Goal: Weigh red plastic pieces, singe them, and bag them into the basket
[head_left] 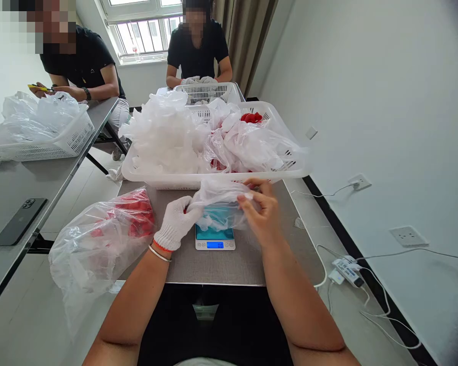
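My left hand (pixel 178 219), in a white knitted glove, is closed on one side of a clear plastic bag (pixel 223 195). Bare, my right hand (pixel 262 208) pinches the other side of it with thumb and fingers. The bag is stretched between both hands above a small digital scale (pixel 215 239), whose lit display reads about 0.0. Through the film the scale's blue-green plate shows. Left of my gloved hand lies a large clear bag (pixel 103 229) with red pieces inside, its loose end hanging over the table edge.
A white plastic basket (pixel 213 178) heaped with clear bags and red pieces stands behind the scale. Two people sit beyond, one holding a yellow tool (pixel 40 88). On the left table are another basket (pixel 76 134) and a phone (pixel 20 222). Cables and a power strip (pixel 347 270) lie at right.
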The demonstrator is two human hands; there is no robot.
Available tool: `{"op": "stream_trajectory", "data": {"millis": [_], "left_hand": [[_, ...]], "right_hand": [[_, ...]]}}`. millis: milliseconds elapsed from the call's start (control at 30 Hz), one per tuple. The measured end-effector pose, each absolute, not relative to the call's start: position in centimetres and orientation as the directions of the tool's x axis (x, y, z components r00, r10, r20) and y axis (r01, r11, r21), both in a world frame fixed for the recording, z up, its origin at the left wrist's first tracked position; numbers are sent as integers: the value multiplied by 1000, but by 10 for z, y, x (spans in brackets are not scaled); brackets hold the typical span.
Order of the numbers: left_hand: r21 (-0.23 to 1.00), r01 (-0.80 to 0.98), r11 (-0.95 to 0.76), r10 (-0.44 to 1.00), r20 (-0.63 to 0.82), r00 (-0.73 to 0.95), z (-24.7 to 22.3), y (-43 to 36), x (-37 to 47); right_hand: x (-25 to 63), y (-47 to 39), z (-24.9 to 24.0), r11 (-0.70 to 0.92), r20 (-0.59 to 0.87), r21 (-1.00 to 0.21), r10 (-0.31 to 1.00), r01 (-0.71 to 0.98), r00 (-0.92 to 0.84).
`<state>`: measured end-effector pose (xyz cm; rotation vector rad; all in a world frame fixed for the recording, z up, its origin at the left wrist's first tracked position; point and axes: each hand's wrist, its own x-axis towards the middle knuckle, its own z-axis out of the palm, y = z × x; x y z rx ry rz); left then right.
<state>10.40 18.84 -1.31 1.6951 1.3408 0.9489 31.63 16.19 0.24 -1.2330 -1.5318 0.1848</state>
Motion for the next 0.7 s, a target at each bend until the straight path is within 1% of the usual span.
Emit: {"op": "stream_trajectory", "data": {"millis": [67,133,200,233,300,333,367,400,433,500,567,600,633,667,700], "left_hand": [[863,484,-147,987,98,125,-14,191,101],[827,545,-135,991,99,95,-13,193,98],[824,554,-117,993,91,73,-10,194,97],[848,521,-98,995,70,74,-9,195,96],[934,353,-54,997,29,74,-5,195,95],[973,226,-50,998,42,44,-2,196,94],[993,84,-79,997,81,-21,1,196,92],[988,-54,-142,984,134,-121,6,195,90],[959,-165,-231,952,189,-240,12,193,88],[866,-282,-412,859,266,-438,25,186,83],[807,-273,-523,788,337,-514,39,173,81],[804,-208,-557,754,385,-533,46,165,81],[816,-94,-570,722,442,-532,51,158,83],[840,50,-540,737,500,-454,54,152,87],[837,200,-509,782,547,-299,56,148,92]], "right_hand": [[319,162,2,412,622,-743,715,527,319],[321,164,0,445,598,-797,677,407,430],[322,167,-2,499,534,-841,702,210,471],[322,168,-3,502,485,-859,736,101,471],[320,169,-4,452,378,-889,817,-76,436],[319,169,-5,406,329,-905,856,-126,398],[318,169,-4,356,289,-923,891,-145,349],[316,168,-4,308,257,-941,920,-138,297],[314,167,-3,264,230,-958,942,-114,243],[310,165,0,188,181,-982,973,-35,147],[305,162,2,136,139,-989,987,52,81],[303,161,3,118,122,-990,991,83,48],[301,160,3,108,110,-989,994,99,12],[299,160,3,107,105,-989,994,99,-21],[298,159,3,111,107,-990,993,84,-50]]}}
